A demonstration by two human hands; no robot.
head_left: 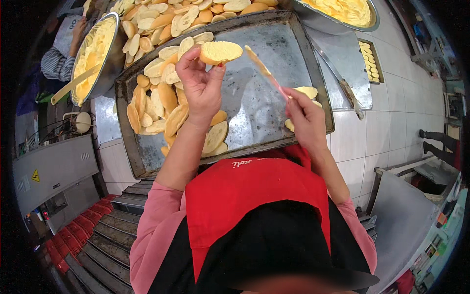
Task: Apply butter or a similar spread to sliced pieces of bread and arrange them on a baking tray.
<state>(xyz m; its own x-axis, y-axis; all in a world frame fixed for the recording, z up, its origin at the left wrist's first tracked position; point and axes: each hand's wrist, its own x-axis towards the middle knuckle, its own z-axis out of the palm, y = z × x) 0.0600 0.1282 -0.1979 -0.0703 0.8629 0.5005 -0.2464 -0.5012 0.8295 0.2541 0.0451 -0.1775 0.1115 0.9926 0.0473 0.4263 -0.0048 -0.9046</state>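
My left hand (200,88) is closed on an oval bread slice (220,51), its upper face covered in pale yellow cream, raised over a metal tray (125,122). My right hand (303,117) grips the pink handle of a narrow spreader (257,61), its cream-smeared blade just right of the slice and apart from it. Many loose bread slices (166,98) fill the tray's left part; several more (306,92) lie at its right edge, partly behind my right hand.
Cream bowls stand top left (110,34) and top right (373,19). A bread heap (156,14) lies beyond the tray. A knife (342,83) rests on a metal sheet at right. Another person's arm (61,63) shows at far left, someone's legs (435,142) at far right.
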